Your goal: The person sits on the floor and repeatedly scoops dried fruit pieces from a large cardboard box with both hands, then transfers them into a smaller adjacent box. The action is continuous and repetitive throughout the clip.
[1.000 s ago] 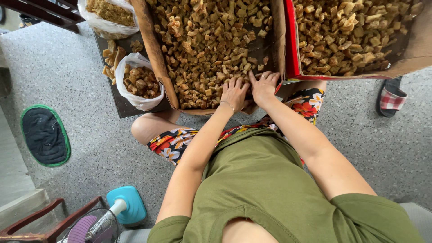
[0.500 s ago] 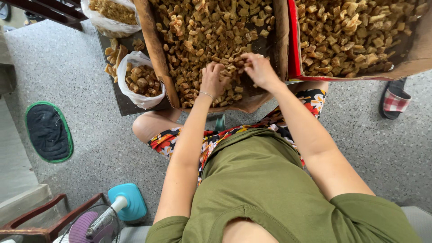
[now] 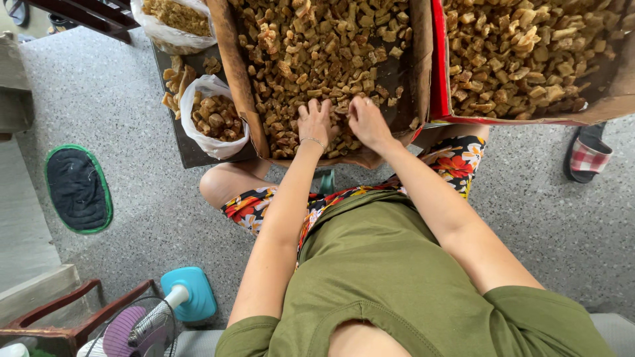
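Both hands are resting palms down, side by side, on the heap of brown fried pieces (image 3: 311, 59) filling the cardboard tray (image 3: 239, 86) at twelve o'clock from the person. The left hand (image 3: 316, 122) is lying with fingers spread; the right hand (image 3: 367, 121) is curling its fingers into the pieces, though whether it is pinching one cannot be told. At ten o'clock a white plastic bag (image 3: 210, 119) is holding more pieces. A second tray (image 3: 439, 73) is sitting at two o'clock.
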